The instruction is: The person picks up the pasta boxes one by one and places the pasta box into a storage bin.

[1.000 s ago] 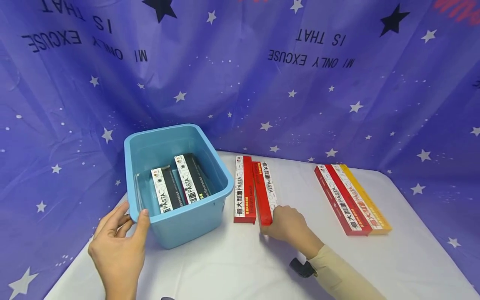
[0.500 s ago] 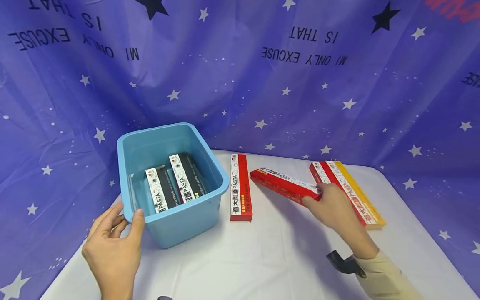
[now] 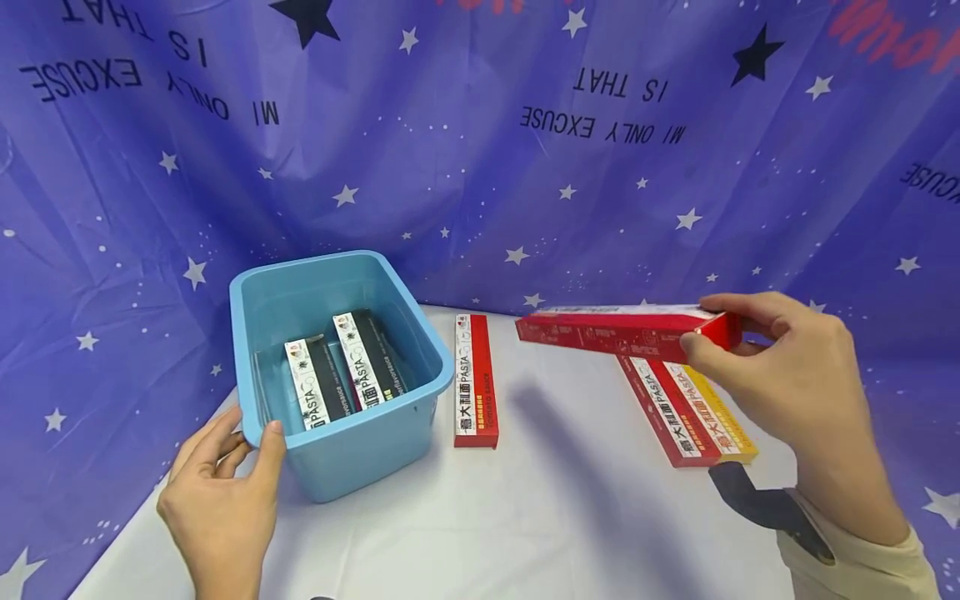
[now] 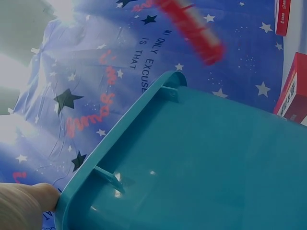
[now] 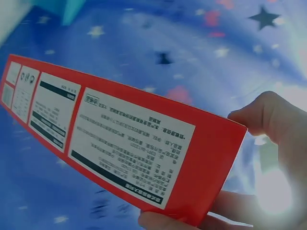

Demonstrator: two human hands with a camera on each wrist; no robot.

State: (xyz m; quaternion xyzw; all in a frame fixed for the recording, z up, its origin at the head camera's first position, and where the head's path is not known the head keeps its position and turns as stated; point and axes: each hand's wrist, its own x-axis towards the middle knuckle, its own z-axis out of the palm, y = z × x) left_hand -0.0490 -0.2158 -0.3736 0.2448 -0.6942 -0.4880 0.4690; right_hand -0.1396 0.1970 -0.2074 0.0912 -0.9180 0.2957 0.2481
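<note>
My right hand [image 3: 795, 375] grips the near end of a red pasta box [image 3: 615, 329], raised above the table with its length pointing left. Its printed underside fills much of the right wrist view, where the thumb and fingers [image 5: 259, 112] clasp that end. At the left, my left hand [image 3: 225, 492] holds the front left corner of a blue plastic bin [image 3: 360, 454], thumb [image 4: 45, 196] at the rim. Two black-and-white pasta boxes, one left [image 3: 318, 383] and one right [image 3: 371, 358], lie inside the bin. Beside the bin lies another red pasta box [image 3: 475, 379].
A red pasta box [image 3: 667, 412] and a yellow one [image 3: 716, 408] lie side by side on the right of the white-covered table [image 3: 555, 517]. Behind the table hangs a purple star-printed cloth [image 3: 450, 167].
My right hand has lifted the red pasta box from beside the other one and carried it up and to the right. My left hand stays at the bin's corner.
</note>
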